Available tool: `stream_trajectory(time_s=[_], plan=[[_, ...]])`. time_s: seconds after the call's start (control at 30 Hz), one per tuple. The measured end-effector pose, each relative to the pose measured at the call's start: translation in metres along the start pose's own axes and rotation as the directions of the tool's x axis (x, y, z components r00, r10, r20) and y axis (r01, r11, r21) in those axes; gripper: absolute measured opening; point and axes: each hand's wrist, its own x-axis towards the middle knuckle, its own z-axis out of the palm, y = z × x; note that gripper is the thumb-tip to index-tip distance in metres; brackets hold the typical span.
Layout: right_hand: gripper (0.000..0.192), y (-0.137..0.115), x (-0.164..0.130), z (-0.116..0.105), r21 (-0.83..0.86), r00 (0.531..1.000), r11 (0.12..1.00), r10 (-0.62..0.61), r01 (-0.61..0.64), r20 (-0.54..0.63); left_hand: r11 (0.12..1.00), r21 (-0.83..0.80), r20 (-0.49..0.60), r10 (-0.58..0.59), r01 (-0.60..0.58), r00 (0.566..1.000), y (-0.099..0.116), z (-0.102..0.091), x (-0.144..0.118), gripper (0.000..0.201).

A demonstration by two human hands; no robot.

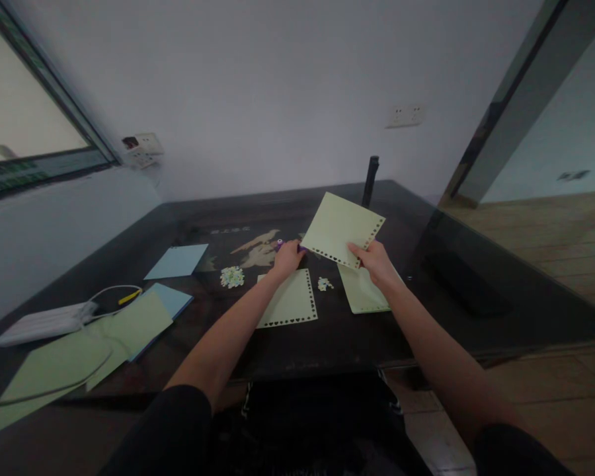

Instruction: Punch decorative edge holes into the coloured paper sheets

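Right hand: the right hand [374,261], just right of frame centre, pinches the lower corner of a pale green sheet [341,228], thumb on top, and holds it tilted above the dark table [327,337].
Held sheet: two of its edges carry a row of small punched holes; its upper corner points toward the top of the frame.
Left hand: the left hand [287,256], at frame centre, is closed over a small purple punch [280,244] that rests on the table; the fingers curl down over it, and only a bit of purple shows at the hand's upper left.
Below the hands: a second punched sheet [290,301] lies flat under the left wrist; a third green sheet [361,291] lies under the right hand.
Scraps: a heap of paper punchings [232,276] sits left of the left hand, a smaller heap [324,284] between the two flat sheets.
Left of frame: a light blue sheet [177,260], a stack of green and blue paper [129,327], and a white power strip [47,322] with its cable.
Upper centre: a dark post [370,180] stands at the table's far edge.
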Motion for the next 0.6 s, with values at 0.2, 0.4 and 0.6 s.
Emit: stream_trajectory(time_s=[0.2, 0.4, 0.6], plan=[[0.030, 0.003, 0.003, 0.001, 0.011, 1.000, 1.000, -0.014, 0.014, -0.028, 0.650, -0.744, 0.046, -0.184, 0.156, 0.982, 0.008, -0.015, -0.028, 0.021], [0.031, 0.001, 0.000, 0.003, -0.004, 0.999, 1.000, -0.021, 0.020, -0.045, -0.010, -0.955, 0.288, -0.263, 0.296, 0.921, 0.019, -0.023, -0.056, 0.024], [0.037, 0.006, 0.001, 0.001, -0.083, 0.996, 0.995, -0.069, 0.064, -0.056, -0.058, -0.948, 0.319, -0.239, 0.314, 0.917, 0.026, -0.027, -0.062, 0.019]])
